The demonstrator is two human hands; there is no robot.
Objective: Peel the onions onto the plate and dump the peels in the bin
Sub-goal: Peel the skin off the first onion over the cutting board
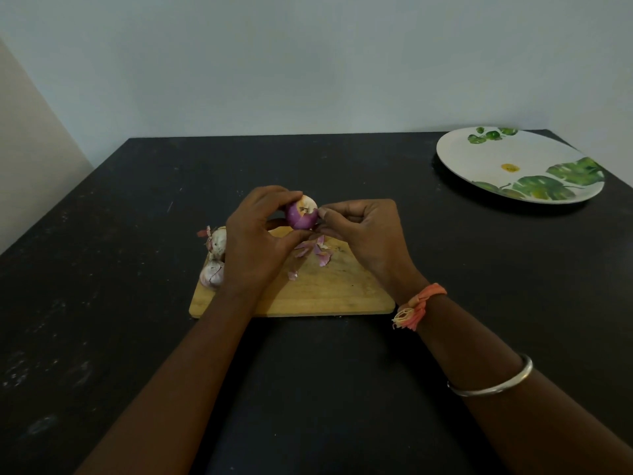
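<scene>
A part-peeled red onion (302,214) is held above the far edge of the wooden cutting board (325,289). It is gripped between thumb and fingers of the left hand (255,241), and its right side is pinched by the right hand (363,234). Loose peels (317,250) lie on the board beneath.

A black table (137,200), its top scuffed with pale marks and specks, stands against a light wall. A wooden board (325,289) lies flat near the middle of it, long side toward the person. A white plate (507,156) printed with green leaves sits at the far right corner, well apart from the board. A pink peel (203,232) lies just beside the board's far left corner.
</scene>
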